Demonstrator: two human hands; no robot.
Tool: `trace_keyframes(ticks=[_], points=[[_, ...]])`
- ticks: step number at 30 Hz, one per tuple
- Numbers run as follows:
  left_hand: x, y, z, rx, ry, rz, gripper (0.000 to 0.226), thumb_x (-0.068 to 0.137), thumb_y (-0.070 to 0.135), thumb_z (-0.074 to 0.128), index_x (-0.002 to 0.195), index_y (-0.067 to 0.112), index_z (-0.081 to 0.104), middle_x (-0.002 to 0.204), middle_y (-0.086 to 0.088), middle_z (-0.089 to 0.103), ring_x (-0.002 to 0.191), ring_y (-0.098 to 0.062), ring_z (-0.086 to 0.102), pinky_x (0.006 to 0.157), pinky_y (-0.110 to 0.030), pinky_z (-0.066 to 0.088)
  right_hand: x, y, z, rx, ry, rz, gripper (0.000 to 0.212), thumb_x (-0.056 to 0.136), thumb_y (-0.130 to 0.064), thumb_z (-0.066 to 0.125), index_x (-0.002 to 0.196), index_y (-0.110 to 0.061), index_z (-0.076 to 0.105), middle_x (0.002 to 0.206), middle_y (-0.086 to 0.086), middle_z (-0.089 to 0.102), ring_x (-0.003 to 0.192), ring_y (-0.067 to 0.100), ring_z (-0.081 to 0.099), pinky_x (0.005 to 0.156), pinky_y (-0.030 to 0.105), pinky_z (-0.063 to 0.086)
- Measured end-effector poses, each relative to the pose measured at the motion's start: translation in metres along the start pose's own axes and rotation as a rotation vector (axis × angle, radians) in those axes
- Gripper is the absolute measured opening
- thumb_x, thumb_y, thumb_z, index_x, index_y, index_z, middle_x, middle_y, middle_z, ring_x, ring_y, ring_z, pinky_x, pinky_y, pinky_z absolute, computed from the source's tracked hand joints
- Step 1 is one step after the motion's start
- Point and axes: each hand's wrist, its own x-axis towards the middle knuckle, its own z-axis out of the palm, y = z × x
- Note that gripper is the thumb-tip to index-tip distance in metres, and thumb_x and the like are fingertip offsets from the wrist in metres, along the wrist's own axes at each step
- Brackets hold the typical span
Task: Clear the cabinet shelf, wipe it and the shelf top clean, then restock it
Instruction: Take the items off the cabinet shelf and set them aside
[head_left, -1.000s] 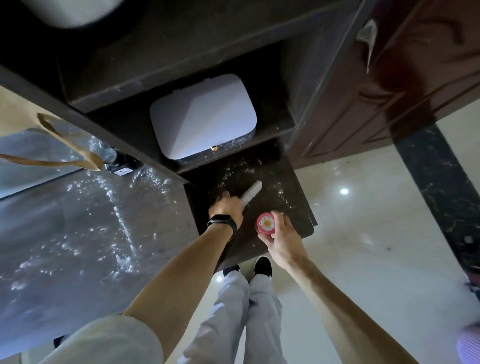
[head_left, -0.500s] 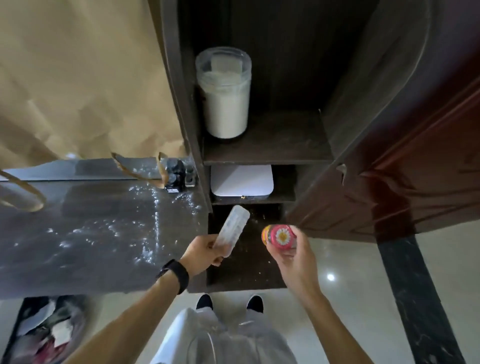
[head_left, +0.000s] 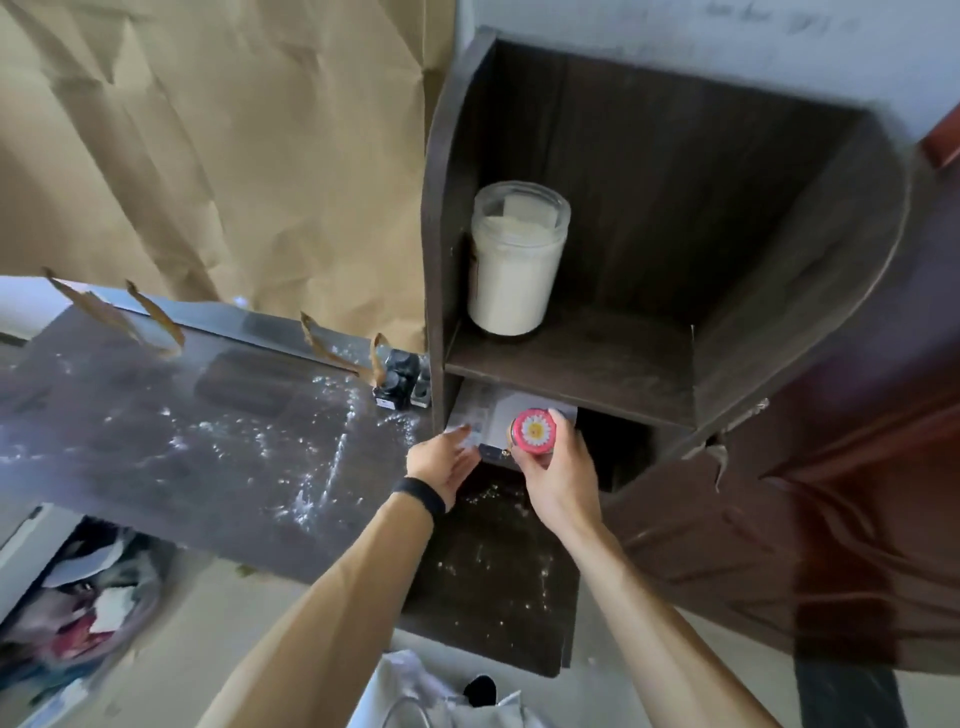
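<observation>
The dark wooden cabinet (head_left: 571, 364) stands open. A large glass jar of white powder (head_left: 517, 260) sits at the left of its upper shelf. In the lower shelf lies a white box (head_left: 519, 408). My right hand (head_left: 561, 478) grips a small jar with a pink daisy lid (head_left: 533, 430) at the mouth of the lower shelf. My left hand (head_left: 441, 462), fingers fairly straight, touches a clear plastic container (head_left: 467, 428) at the left edge of that shelf; blur hides its outline. The dark shelf top (head_left: 493, 571) below my hands is dusted with white crumbs.
A grey counter (head_left: 208, 441) speckled with white powder lies to the left, with small dark bottles (head_left: 397, 384) at its back right corner. The reddish cabinet door (head_left: 831, 519) hangs open on the right. A bin of rubbish (head_left: 78, 613) sits lower left. Brown paper (head_left: 234, 156) covers the wall.
Both hands rose from the shelf top to the lower shelf's mouth. The clear container went from upright in my left hand to lying at the shelf edge. My view tilted upward.
</observation>
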Motion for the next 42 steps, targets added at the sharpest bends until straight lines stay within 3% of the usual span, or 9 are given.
trace_keyframes(ticks=[2, 5, 14, 19, 25, 28, 31, 35, 42], points=[[0.001, -0.009, 0.005, -0.132, 0.021, -0.025, 0.016, 0.097, 0.009, 0.058, 0.111, 0.002, 0.061, 0.084, -0.013, 0.064, 0.071, -0.02, 0.064, 0.066, -0.026, 0.058, 0.006, 0.001, 0.004, -0.008, -0.025, 0.005, 0.067, 0.089, -0.041, 0.068, 0.145, -0.024, 0.035, 0.143, 0.004, 0.049, 0.128, 0.019, 0.05, 0.096, 0.025, 0.042], [0.002, -0.024, 0.008, -0.153, 0.067, -0.009, 0.016, 0.097, 0.013, 0.06, 0.11, 0.004, 0.059, 0.096, -0.014, 0.066, 0.08, -0.021, 0.066, 0.079, -0.032, 0.058, 0.012, 0.005, 0.01, -0.002, -0.045, 0.014, 0.069, 0.089, -0.043, 0.068, 0.145, -0.02, 0.036, 0.141, 0.006, 0.052, 0.126, 0.021, 0.052, 0.094, 0.021, 0.039], [0.01, -0.022, 0.011, 0.027, 0.202, 0.053, 0.019, 0.088, 0.029, 0.074, 0.095, 0.012, 0.071, 0.077, 0.0, 0.068, 0.067, -0.017, 0.06, 0.055, -0.029, 0.046, 0.026, 0.004, 0.021, -0.086, -0.1, 0.012, 0.073, 0.085, -0.051, 0.068, 0.144, -0.017, 0.04, 0.137, 0.006, 0.058, 0.125, 0.024, 0.055, 0.1, 0.031, 0.044], [0.014, -0.014, 0.013, 0.06, 0.216, 0.049, 0.021, 0.086, 0.029, 0.075, 0.08, 0.009, 0.074, 0.073, -0.003, 0.071, 0.063, -0.018, 0.062, 0.055, -0.026, 0.046, 0.027, -0.002, 0.023, -0.125, -0.083, -0.007, 0.072, 0.087, -0.049, 0.067, 0.144, -0.016, 0.038, 0.138, 0.006, 0.057, 0.126, 0.023, 0.055, 0.098, 0.031, 0.044], [0.01, -0.011, 0.006, 0.116, 0.169, 0.075, 0.02, 0.086, 0.031, 0.074, 0.089, 0.011, 0.075, 0.081, 0.0, 0.074, 0.071, -0.016, 0.066, 0.056, -0.025, 0.046, 0.024, -0.001, 0.025, -0.102, -0.072, -0.02, 0.076, 0.085, -0.043, 0.071, 0.146, -0.012, 0.036, 0.142, 0.008, 0.054, 0.129, 0.024, 0.052, 0.098, 0.029, 0.043], [0.004, -0.009, -0.002, 0.244, 0.078, 0.095, 0.031, 0.083, 0.049, 0.073, 0.092, 0.02, 0.068, 0.088, 0.005, 0.073, 0.081, -0.017, 0.069, 0.063, -0.028, 0.049, 0.02, -0.002, 0.024, -0.06, -0.074, 0.008, 0.084, 0.081, -0.039, 0.077, 0.147, -0.01, 0.033, 0.14, 0.009, 0.054, 0.123, 0.025, 0.057, 0.09, 0.026, 0.043], [0.007, -0.013, -0.029, 0.398, 0.016, 0.078, 0.04, 0.081, 0.058, 0.071, 0.102, 0.025, 0.066, 0.097, 0.006, 0.073, 0.084, -0.016, 0.07, 0.069, -0.028, 0.051, 0.001, 0.008, 0.027, -0.007, 0.053, 0.03, 0.076, 0.084, -0.03, 0.075, 0.145, -0.012, 0.035, 0.139, 0.013, 0.05, 0.109, 0.026, 0.064, 0.081, 0.025, 0.047], [0.022, -0.018, -0.092, 0.566, 0.153, 0.182, 0.044, 0.074, 0.057, 0.074, 0.103, 0.027, 0.063, 0.098, 0.007, 0.071, 0.085, -0.012, 0.067, 0.079, -0.029, 0.054, -0.047, 0.025, 0.057, 0.022, 0.009, 0.054, 0.057, 0.087, -0.023, 0.071, 0.137, -0.021, 0.043, 0.128, 0.0, 0.052, 0.08, -0.001, 0.064, 0.07, 0.027, 0.056], [0.054, 0.018, -0.162, 1.091, 0.075, 0.328, 0.064, 0.081, 0.049, 0.072, 0.134, 0.023, 0.048, 0.13, 0.002, 0.054, 0.117, -0.014, 0.054, 0.098, -0.027, 0.045, -0.075, -0.004, 0.141, -0.074, -0.363, 0.12, 0.05, 0.093, -0.034, 0.059, 0.14, -0.03, 0.044, 0.142, -0.01, 0.046, 0.122, 0.002, 0.049, 0.1, 0.02, 0.043]])
